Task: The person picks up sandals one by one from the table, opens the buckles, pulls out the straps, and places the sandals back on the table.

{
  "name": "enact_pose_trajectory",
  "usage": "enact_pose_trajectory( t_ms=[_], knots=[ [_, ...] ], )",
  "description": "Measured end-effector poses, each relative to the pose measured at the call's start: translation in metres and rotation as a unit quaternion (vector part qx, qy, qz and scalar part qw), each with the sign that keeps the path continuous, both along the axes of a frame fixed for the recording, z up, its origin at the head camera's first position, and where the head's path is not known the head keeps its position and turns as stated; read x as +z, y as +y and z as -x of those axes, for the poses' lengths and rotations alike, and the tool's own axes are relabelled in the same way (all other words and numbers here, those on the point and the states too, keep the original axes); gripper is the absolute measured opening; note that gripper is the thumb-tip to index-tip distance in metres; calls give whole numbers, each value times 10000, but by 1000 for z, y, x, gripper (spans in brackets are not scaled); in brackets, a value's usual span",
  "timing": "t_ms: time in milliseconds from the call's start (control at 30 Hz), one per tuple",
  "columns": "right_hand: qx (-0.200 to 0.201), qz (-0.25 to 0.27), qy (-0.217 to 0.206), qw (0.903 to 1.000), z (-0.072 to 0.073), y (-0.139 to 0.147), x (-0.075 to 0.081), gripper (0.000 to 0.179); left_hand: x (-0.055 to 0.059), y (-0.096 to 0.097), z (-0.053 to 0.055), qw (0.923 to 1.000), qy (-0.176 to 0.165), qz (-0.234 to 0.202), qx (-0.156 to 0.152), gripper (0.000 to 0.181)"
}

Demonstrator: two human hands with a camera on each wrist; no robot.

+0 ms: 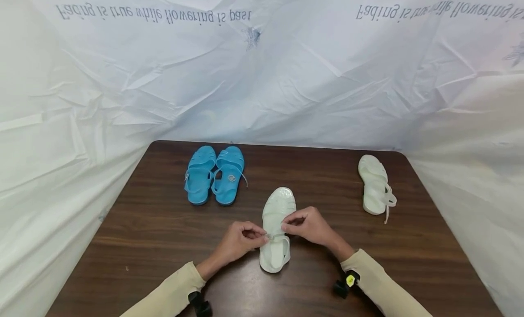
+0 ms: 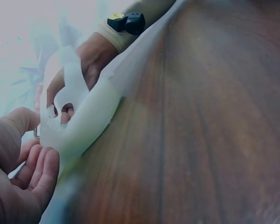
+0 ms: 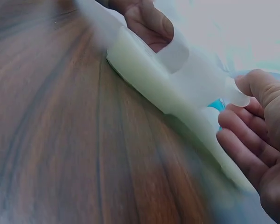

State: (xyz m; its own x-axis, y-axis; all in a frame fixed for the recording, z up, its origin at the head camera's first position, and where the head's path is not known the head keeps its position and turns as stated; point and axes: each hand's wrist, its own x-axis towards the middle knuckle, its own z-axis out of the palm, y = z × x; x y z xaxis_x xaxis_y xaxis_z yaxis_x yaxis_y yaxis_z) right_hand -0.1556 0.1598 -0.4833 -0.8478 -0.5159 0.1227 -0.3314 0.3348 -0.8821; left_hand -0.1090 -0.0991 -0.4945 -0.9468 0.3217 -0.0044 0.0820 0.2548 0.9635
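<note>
A white jelly sandal (image 1: 279, 203) lies on the table in front of me, toe pointing away, with its heel strap (image 1: 286, 251) at the near end. My left hand (image 1: 241, 240) pinches the sandal's left side, where a small metal buckle (image 2: 36, 133) shows beside the thumb in the left wrist view. From the other side, my right hand (image 1: 309, 226) pinches a thin strap between thumb and forefinger. In the right wrist view the strap's pale end (image 3: 237, 97) shows at the right thumb. The left fingertips partly hide the buckle.
Two blue sandals (image 1: 230, 171) stand side by side at the back left of the brown wooden table (image 1: 163, 244). A second white sandal (image 1: 373, 183), its strap hanging loose, lies at the back right. White printed sheeting (image 1: 286, 94) hangs behind and around the table.
</note>
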Motion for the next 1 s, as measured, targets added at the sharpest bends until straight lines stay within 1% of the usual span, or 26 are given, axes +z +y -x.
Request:
enact_pose_trajectory(
  t_ms=[133, 167, 200, 267, 367, 467, 600, 700, 733, 800, 933, 1000],
  knots=[
    [-26, -125, 280, 9995, -2, -11, 7, 7, 8, -7, 2, 9998, -84, 31, 165, 24],
    [-43, -164, 341, 9993, -1, -13, 4, 8, 9, -10, 4, 9997, -117, 18, 193, 27],
    [-28, -170, 421, 9990, -2, -17, 8, 9, 8, -13, 5, 9996, -153, -9, 236, 29],
    [18, -188, 578, 9982, -3, -24, 14, 12, 12, -18, 8, 9991, -198, -26, 386, 28],
    [169, -113, 695, 9974, -2, -36, 19, 16, 17, -23, 12, 9972, -172, -142, 719, 24],
    [431, -81, 668, 9968, -1, -46, 22, 18, 20, -26, 16, 9947, -92, -244, 994, 24],
    [857, -283, 560, 9943, 1, -54, 21, 16, 23, -28, 22, 9921, -113, -418, 1177, 31],
    [1026, -447, 475, 9926, 0, -53, 20, 17, 22, -28, 24, 9908, -77, -326, 1310, 29],
    [1041, -475, 464, 9924, 0, -52, 19, 17, 22, -28, 24, 9909, -38, -237, 1325, 27],
    [999, -532, 412, 9927, -2, -48, 19, 19, 21, -28, 24, 9920, 121, 73, 1254, 27],
    [823, -692, 327, 9937, -5, -37, 20, 21, 17, -26, 22, 9908, 542, 722, 1004, 39],
    [735, -759, 279, 9940, -6, -31, 20, 22, 16, -25, 21, 9896, 697, 941, 840, 38]
  ],
)
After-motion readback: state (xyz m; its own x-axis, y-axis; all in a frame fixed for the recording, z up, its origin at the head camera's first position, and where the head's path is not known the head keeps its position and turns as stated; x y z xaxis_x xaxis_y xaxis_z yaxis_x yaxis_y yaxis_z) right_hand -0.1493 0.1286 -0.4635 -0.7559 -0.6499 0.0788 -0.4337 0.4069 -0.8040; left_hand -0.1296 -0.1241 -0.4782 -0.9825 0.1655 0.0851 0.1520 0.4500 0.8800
